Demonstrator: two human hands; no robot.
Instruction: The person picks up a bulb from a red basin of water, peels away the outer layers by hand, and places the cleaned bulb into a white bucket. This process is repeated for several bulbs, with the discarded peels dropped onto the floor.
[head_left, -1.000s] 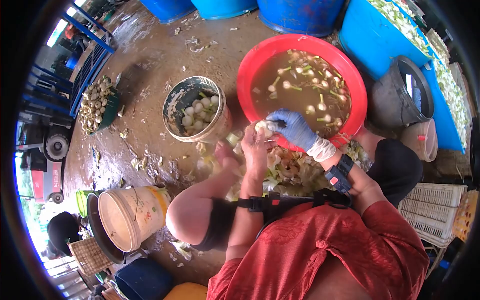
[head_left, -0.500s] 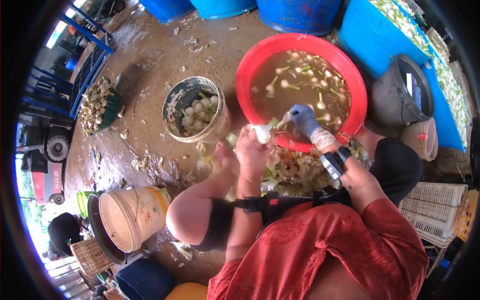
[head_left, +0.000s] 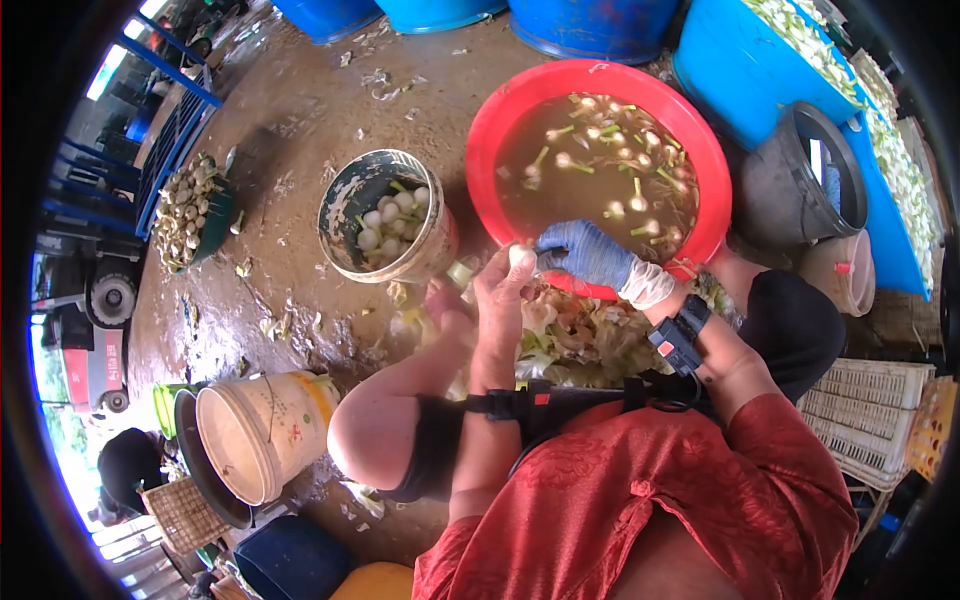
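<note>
Bare and closed, my left hand (head_left: 497, 285) grips a white bulb (head_left: 522, 258) between thumb and fingers, just below the red basin. My right hand (head_left: 590, 252), in a blue glove, is closed next to the bulb, with a small dark object, perhaps a blade, at its fingertips. Brown water with several floating bulbs (head_left: 638, 203) fills the red basin (head_left: 484, 150). To the left stands a worn bucket (head_left: 440, 245) holding white peeled bulbs (head_left: 392, 222). Peeled leaves (head_left: 570, 335) lie in a heap under my hands.
Unpeeled bulbs (head_left: 185, 210) are piled at the left. Cream buckets (head_left: 285, 425) lie tilted at lower left. Blue tubs (head_left: 595, 30) line the top. A black bucket (head_left: 785, 185) and white crates (head_left: 865, 420) stand at the right.
My right hand has moved left and down from the basin's edge to the bulb. The leafy stalk seen between my hands is gone. The view has shifted slightly.
</note>
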